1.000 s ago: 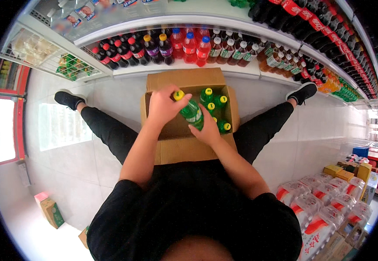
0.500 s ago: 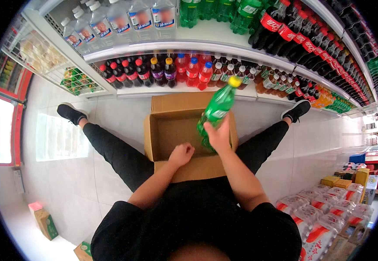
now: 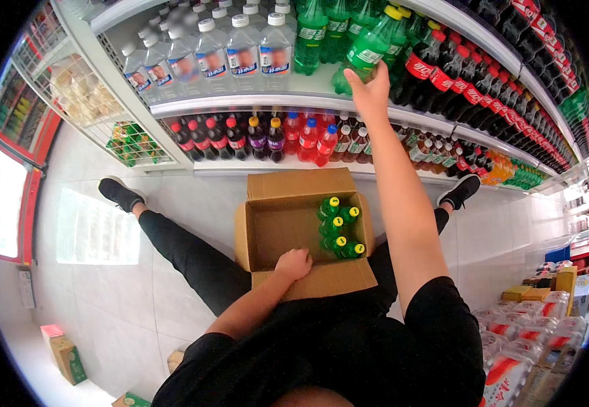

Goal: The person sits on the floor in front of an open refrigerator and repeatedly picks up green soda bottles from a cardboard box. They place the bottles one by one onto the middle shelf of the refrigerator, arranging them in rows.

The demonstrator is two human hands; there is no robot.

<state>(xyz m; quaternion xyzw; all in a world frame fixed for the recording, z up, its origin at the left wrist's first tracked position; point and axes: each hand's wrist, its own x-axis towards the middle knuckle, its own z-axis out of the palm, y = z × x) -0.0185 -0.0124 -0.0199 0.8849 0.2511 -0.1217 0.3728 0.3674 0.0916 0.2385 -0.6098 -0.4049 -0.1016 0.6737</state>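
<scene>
My right hand (image 3: 371, 91) is stretched out to the upper shelf, its fingers wrapped around a green soda bottle (image 3: 365, 54) with a yellow cap. That bottle leans at the shelf's front edge, in front of other green bottles (image 3: 311, 34). Between my legs sits an open cardboard box (image 3: 274, 182). Several green bottles with yellow caps (image 3: 337, 222) stand upright along its right side, only their tops showing clearly. At the box's near rim rests my left hand (image 3: 294, 264), loosely closed, with no object visible in it.
Clear bottles (image 3: 241, 51) line the upper shelf on the left, dark cola bottles (image 3: 437, 57) on the right. Red and purple-labelled bottles (image 3: 308, 139) fill the lower shelf. A wire rack (image 3: 84, 88) stands at left. Shrink-wrapped packs (image 3: 518, 359) are stacked at lower right.
My right hand has carried a green bottle from above the box up to the upper shelf. Bottles inside the box now show. The left hand stays near the box's front rim.
</scene>
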